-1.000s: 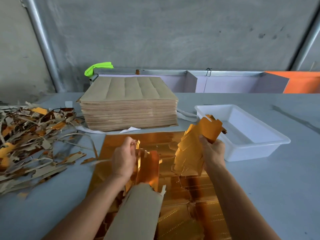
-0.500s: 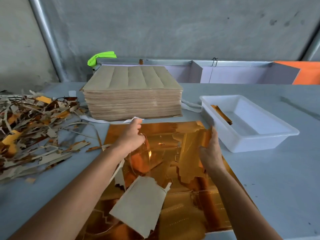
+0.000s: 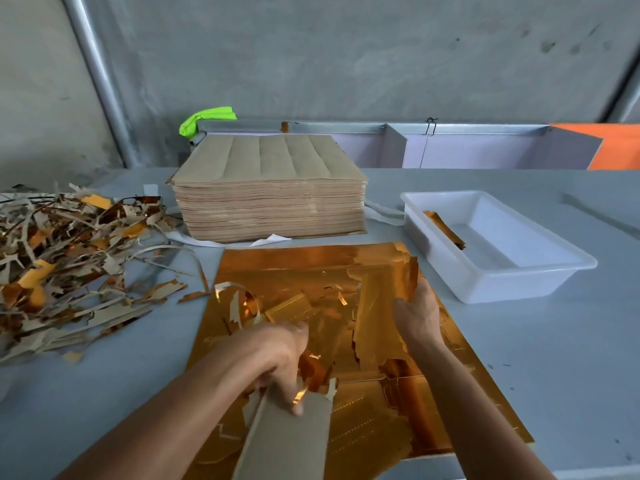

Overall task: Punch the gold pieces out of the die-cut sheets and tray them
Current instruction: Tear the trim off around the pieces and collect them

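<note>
A gold die-cut sheet (image 3: 298, 261) lies flat on the table in front of me, partly torn up in its middle. My right hand (image 3: 417, 311) grips a long gold piece (image 3: 375, 308) standing over the sheet's right half. My left hand (image 3: 282, 362) reaches down near the sheet's lower middle and holds a flap turned brown side up (image 3: 287, 441). A white plastic tray (image 3: 519, 282) stands to the right with a gold piece (image 3: 445, 228) leaning against its near-left wall.
A thick stack of brown-backed sheets (image 3: 270, 188) sits behind the gold sheet. A heap of torn gold and brown scrap strips (image 3: 65, 268) covers the table's left side. A green object (image 3: 207, 117) and grey dividers (image 3: 450, 143) run along the wall.
My left hand has drawn back toward me from the sheet's far left part to the brown flap. My right hand keeps its gold piece over the sheet. The view shifted slightly.
</note>
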`<action>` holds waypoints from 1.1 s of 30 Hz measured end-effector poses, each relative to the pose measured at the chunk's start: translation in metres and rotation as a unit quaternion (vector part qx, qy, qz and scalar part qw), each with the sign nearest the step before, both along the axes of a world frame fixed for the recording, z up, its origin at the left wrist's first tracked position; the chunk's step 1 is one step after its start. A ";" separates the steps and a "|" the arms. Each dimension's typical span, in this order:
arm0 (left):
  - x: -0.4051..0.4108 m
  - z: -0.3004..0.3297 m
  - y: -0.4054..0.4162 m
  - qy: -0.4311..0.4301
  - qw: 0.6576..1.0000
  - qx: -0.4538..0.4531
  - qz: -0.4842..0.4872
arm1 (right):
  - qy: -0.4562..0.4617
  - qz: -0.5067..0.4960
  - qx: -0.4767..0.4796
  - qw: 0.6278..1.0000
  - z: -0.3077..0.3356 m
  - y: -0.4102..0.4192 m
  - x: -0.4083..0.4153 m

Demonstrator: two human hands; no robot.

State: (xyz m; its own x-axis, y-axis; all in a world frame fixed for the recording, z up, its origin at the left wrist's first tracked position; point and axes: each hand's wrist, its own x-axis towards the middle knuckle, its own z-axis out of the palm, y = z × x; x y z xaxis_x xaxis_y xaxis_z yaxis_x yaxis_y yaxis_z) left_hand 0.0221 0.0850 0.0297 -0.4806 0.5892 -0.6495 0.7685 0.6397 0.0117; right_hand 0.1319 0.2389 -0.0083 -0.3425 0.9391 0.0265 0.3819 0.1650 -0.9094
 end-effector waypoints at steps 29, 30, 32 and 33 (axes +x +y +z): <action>-0.051 -0.012 0.030 0.022 0.980 0.197 -0.030 | -0.032 0.001 0.100 0.994 -0.007 -0.010 0.009; -0.051 -0.020 0.031 0.028 0.985 0.170 -0.024 | -0.025 -0.005 0.096 0.995 -0.006 -0.009 0.010; -0.056 -0.027 0.032 0.048 0.986 0.158 -0.003 | -0.011 -0.017 0.088 0.996 -0.003 -0.006 0.015; -0.060 -0.027 0.033 0.052 0.985 0.162 -0.001 | -0.008 -0.022 0.086 0.996 -0.001 -0.004 0.018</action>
